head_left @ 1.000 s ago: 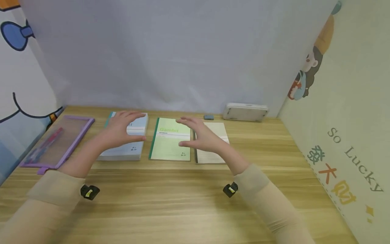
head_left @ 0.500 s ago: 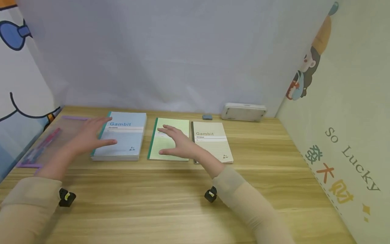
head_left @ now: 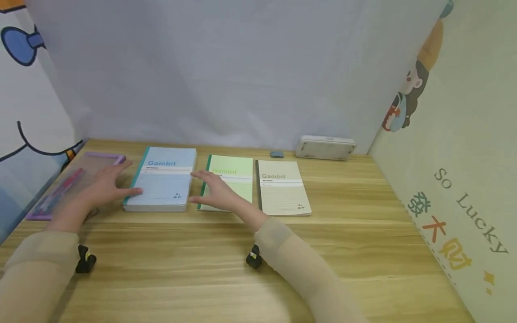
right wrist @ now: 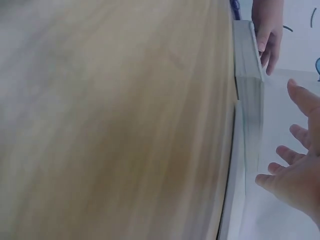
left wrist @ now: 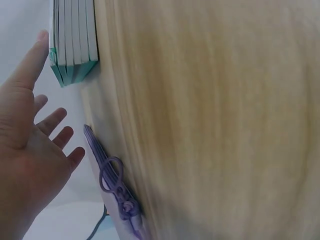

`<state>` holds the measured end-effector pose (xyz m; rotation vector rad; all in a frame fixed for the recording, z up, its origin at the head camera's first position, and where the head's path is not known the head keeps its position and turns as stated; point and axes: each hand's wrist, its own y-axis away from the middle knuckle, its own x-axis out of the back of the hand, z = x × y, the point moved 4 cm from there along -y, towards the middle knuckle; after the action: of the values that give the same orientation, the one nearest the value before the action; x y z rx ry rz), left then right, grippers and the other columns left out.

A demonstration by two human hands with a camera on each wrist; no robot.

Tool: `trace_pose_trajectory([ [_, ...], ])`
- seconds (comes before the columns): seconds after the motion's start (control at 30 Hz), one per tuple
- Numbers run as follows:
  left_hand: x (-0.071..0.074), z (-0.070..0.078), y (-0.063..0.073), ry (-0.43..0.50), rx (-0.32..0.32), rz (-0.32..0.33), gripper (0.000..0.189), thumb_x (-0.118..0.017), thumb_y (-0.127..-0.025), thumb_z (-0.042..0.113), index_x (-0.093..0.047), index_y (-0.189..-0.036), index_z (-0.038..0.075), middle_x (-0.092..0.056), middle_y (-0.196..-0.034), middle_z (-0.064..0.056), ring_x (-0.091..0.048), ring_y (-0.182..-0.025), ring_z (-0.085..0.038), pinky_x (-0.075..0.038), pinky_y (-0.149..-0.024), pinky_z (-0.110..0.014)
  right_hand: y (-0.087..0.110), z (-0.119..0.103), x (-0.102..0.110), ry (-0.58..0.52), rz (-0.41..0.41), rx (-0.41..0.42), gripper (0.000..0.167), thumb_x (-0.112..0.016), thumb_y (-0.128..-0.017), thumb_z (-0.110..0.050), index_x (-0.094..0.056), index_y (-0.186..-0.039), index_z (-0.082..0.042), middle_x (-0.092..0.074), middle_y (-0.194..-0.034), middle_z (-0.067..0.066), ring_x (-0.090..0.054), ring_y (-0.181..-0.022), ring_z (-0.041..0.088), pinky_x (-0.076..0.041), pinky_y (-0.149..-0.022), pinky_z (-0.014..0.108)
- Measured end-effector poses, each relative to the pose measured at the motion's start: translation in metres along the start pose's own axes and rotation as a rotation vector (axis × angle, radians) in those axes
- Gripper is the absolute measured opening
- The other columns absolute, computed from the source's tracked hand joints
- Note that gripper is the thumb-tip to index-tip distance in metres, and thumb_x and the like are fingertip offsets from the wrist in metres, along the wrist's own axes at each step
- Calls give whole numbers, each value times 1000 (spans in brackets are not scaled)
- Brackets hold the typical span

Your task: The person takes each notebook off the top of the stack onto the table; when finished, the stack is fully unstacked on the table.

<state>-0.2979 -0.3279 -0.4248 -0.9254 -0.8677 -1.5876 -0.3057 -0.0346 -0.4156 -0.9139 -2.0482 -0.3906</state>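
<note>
Flanking the blue notebook stack (head_left: 163, 181) in the head view, the left hand (head_left: 106, 185) and right hand (head_left: 216, 190) are spread wide, holding nothing; the stack lies left of the green notebook (head_left: 238, 166). The left wrist view shows several teal-bound notebooks, the thumb by the top edge, though contact is hard to judge. In the right wrist view the stack looks thick: probably fairly heavy, its smooth covers liable to slide, best squeezed low along both long sides.
</note>
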Motion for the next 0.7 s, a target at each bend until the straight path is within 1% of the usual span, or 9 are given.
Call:
trace_pose_trajectory([
  [0.13, -3, -5, -1, 8, -4, -18, 107, -64, -79, 62, -12, -150, 1, -16, -146, -38, -15, -130, -59, -17, -99, -71, -9, -1, -9, 33, -10, -3, 72, -65, -89, -38, -32, -148, -14, -27, -154, 10, -21, -143, 24, -24, -114, 39],
  [0.27, -6, -6, 0, 59, -33, -33, 99, -65, -81, 57, -21, -149, 0, -21, -146, -37, -19, -131, -57, -22, -99, -69, -14, -2, -16, 60, -39, -31, 71, -63, -90, -39, -31, -148, -13, -25, -154, 11, -21, -143, 24, -22, -115, 36],
  [0.4, -8, -7, 1, 94, -35, -53, 94, -64, -83, 55, -23, -149, 2, -20, -146, -36, -18, -130, -57, -22, -99, -70, -17, -4, -21, 98, -52, -55, 69, -62, -90, -39, -34, -147, -13, -29, -153, 11, -25, -141, 24, -22, -115, 33],
  [0.57, -7, -6, 1, 95, -22, -62, 94, -63, -83, 55, -22, -149, 3, -21, -146, -36, -18, -130, -59, -22, -98, -71, -18, -7, -21, 103, -53, -75, 64, -63, -90, -37, -39, -144, -13, -36, -149, 10, -31, -139, 22, -24, -114, 30],
  [0.7, -7, -5, -1, 101, -12, -66, 95, -64, -82, 56, -22, -149, 4, -24, -146, -34, -16, -130, -59, -21, -98, -71, -18, -8, -20, 117, -52, -76, 64, -63, -90, -37, -39, -144, -12, -35, -150, 11, -30, -139, 22, -24, -114, 29],
])
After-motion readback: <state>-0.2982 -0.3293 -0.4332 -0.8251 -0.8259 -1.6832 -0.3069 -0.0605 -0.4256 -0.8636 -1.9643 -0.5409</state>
